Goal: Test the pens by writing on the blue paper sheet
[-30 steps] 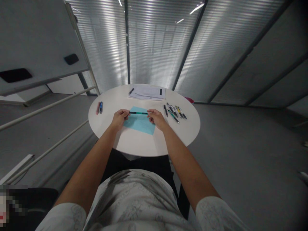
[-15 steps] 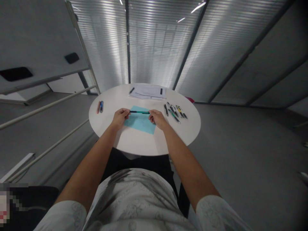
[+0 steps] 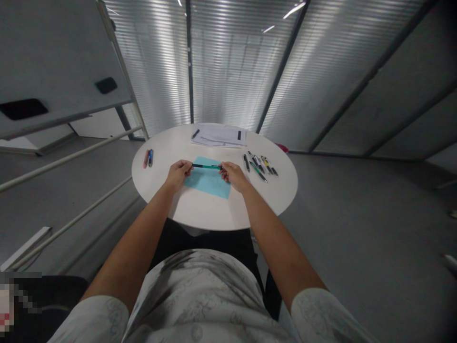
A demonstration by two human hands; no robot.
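A green and black pen [image 3: 207, 166] is held level between my two hands, over a light blue sheet of paper [image 3: 209, 183] on the white round table [image 3: 210, 216]. My left hand [image 3: 178, 174] is closed on the dark end of the pen. At the opposite end, my right hand [image 3: 232, 175] pinches the pen with the fingertips. Several pens lie to the right of the sheet, among them another green pen [image 3: 258, 172] and a black pen [image 3: 246, 163].
A red pen [image 3: 146, 158] and a blue pen [image 3: 151, 157] lie at the table's left. White papers [image 3: 217, 136] with a dark pen [image 3: 195, 134] are at the far edge. A whiteboard frame [image 3: 71, 158] stands to the left.
The pen has turned slightly between my fingers, so that its clip now shows along the upper side near my right hand. Both hands stay in nearly the same place.
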